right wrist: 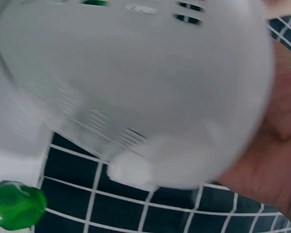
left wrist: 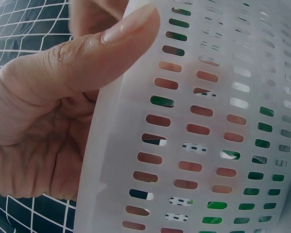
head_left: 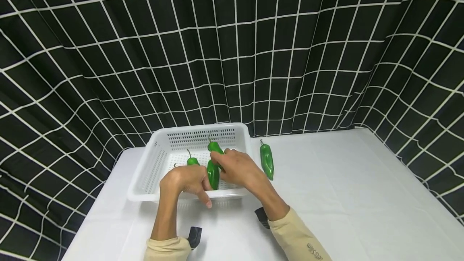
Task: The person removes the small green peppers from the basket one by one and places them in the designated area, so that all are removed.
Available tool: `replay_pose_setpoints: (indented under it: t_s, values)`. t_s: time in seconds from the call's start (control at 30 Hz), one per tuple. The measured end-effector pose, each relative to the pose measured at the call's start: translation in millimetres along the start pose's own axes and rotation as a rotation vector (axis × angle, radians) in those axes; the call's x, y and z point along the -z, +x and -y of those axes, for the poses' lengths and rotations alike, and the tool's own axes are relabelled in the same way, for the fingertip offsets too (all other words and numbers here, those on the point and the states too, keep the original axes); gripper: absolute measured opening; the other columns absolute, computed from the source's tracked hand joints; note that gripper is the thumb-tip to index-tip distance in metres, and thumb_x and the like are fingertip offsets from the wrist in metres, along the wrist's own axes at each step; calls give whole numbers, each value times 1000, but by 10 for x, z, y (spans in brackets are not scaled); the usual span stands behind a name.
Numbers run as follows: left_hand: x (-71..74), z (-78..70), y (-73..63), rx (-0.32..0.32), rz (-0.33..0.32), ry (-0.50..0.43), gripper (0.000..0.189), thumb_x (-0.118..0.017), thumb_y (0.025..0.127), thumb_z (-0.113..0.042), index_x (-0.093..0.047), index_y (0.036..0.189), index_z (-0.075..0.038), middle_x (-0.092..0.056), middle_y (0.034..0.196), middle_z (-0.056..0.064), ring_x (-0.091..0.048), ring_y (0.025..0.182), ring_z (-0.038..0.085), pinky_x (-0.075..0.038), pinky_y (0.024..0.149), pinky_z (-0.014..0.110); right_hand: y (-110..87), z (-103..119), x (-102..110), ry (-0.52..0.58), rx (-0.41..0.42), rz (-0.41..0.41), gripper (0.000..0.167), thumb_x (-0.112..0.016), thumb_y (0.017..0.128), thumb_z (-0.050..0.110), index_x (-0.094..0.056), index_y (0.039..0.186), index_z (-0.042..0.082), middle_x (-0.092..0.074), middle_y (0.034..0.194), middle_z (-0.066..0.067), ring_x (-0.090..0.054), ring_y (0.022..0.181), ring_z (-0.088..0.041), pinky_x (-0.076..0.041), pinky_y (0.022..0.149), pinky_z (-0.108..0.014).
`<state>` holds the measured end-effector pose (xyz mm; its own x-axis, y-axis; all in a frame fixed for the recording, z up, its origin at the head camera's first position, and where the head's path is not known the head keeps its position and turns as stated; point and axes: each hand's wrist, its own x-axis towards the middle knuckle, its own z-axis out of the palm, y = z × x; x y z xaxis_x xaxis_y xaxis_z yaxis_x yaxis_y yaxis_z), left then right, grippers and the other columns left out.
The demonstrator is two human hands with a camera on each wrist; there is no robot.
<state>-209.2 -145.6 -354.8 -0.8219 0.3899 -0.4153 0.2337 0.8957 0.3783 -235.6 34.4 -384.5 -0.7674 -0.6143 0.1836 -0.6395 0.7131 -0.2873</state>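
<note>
A white plastic basket (head_left: 139, 197) with slotted walls contains several green peppers. My left hand (head_left: 185, 178) straddles its front wall, thumb outside over the rim and fingers down inside. In the left wrist view, those fingers (left wrist: 190, 166) show through the slots, close against the wall. Over the basket's right half, my right hand (head_left: 237, 167) grips a green pepper (head_left: 215, 147) between thumb and fingers, its stem pointing away. Another pepper (head_left: 213, 175) lies between the hands, and one more (head_left: 192, 161) shows behind the left hand. The right fingertips are partly hidden.
A single green pepper (head_left: 267, 161) lies on the white tabletop (head_left: 326, 180), just right of the basket. Black curtains (head_left: 275, 59) with a white grid surround the table at the back and sides. Dark straps (head_left: 195, 237) hang at both wrists.
</note>
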Motion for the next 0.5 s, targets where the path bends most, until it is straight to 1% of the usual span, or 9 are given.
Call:
replay_pose_setpoints:
  t_s: [0.03, 0.1, 0.23, 0.33, 0.4, 0.5]
  values:
    - [1, -4, 0, -1, -1, 2, 18, -97, 65, -21, -80, 69, -21, -58, 63, -16, -40, 66, 5, -33, 55, 24, -17, 7, 37, 7, 1, -15, 24, -75, 90, 7, -63, 107, 19, -65, 81, 0, -55, 74, -15, -45, 64, -30]
    - [0, -8, 3, 0, -1, 8, 17, -97, 65, -21, -82, 74, -20, -65, 66, -17, -42, 67, 5, -34, 56, 24, -56, 14, 103, 14, -3, -39, 26, -73, 91, 5, -62, 110, 20, -63, 82, -1, -53, 75, -16, -43, 62, -29]
    - [-5, -14, 14, 3, 2, 13, 20, -97, 66, -21, -85, 82, -18, -76, 75, -14, -46, 68, 5, -38, 58, 24, -134, -11, 243, 7, -24, -73, 48, -69, 88, -4, -62, 126, 24, -63, 88, -4, -52, 74, -16, -41, 59, -27]
    - [-12, -13, 12, 10, 2, 9, 21, -97, 66, -20, -85, 84, -17, -78, 77, -12, -48, 69, 6, -40, 59, 24, -187, -78, 350, 2, -43, -92, 61, -69, 87, -5, -59, 138, 27, -65, 92, -6, -54, 73, -17, -43, 59, -27]
    - [-13, -12, 9, 15, 2, 8, 22, -97, 66, -21, -86, 85, -17, -78, 78, -12, -49, 69, 6, -40, 59, 24, -223, -145, 425, 12, -77, -99, 64, -71, 88, -3, -57, 142, 28, -68, 97, -8, -57, 76, -18, -46, 61, -29]
    - [-7, -10, 9, 20, 2, 10, 24, -97, 65, -22, -86, 86, -17, -79, 80, -12, -48, 70, 7, -40, 59, 25, -292, -273, 544, 53, -154, -104, 64, -71, 89, -1, -55, 144, 27, -70, 106, -12, -62, 84, -23, -50, 65, -32]
